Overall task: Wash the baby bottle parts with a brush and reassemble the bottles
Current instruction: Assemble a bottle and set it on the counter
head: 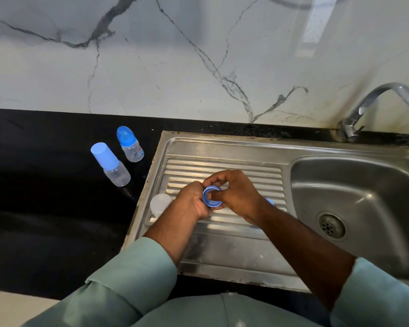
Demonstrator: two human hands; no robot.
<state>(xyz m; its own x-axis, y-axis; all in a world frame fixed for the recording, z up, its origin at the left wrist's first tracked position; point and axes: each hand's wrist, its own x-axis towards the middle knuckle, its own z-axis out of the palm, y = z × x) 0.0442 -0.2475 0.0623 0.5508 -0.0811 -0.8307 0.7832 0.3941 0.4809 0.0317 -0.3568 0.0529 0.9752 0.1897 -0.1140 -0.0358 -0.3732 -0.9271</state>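
Two capped bottles (110, 164) (130, 143) stand left of the sink (222, 147), apparently done; over its drainboard left hand (192, 202) and right hand (235, 195) both grip a blue collar ring (211, 197), third bottle's reassembly pending.

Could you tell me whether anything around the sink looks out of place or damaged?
Nothing is spilled or tipped over. The two capped baby bottles stand upright on the black counter. The only blemish is brown grime or rust along the steel sink's rim and left edge.
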